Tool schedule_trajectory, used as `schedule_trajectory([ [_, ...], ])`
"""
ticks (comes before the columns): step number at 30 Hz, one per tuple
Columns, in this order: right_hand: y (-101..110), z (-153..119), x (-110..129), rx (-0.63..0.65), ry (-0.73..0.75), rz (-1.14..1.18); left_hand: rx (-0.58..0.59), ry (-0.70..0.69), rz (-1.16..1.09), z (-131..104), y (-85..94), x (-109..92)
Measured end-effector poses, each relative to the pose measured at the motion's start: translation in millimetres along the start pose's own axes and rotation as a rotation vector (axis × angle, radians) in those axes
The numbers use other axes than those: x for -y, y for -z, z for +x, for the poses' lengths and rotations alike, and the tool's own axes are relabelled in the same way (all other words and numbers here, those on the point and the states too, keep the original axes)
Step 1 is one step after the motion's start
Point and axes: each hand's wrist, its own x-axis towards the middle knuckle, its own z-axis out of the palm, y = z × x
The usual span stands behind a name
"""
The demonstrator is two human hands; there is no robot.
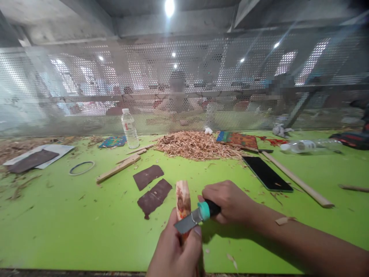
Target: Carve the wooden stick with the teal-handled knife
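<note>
My left hand (177, 246) grips a short piece of wood (183, 194), its pale top end pointing away from me and reddish-brown patches showing below. In my right hand (226, 200) is a carving knife (187, 224) with a black and teal handle, fingers wrapped round it. The flat blade lies across the wood, just above my left thumb, pointing left. My left palm hides the lower part of the wood. Two pieces of brown sandpaper (155, 197) lie on the green table (95, 227) left of the wood.
Beyond my hands is a heap of wood shavings (196, 145). A phone (267, 173) and a hammer (296, 179) lie right; a wooden strip (118, 168), an upright bottle (130, 129) and a ring (82, 168) are left. A perforated screen (150, 84) closes the back.
</note>
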Motion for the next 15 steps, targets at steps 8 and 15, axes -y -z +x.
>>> schedule_trajectory([
  [8, 9.0, -0.6, -6.5, -0.067, 0.041, -0.128, 0.051, 0.045, 0.118, -1.2, 1.2, -2.6],
  [15, 10.2, 0.2, -17.3, -0.133, 0.091, -0.186, 0.091, 0.109, 0.080, -1.4, 7.0, -3.4],
])
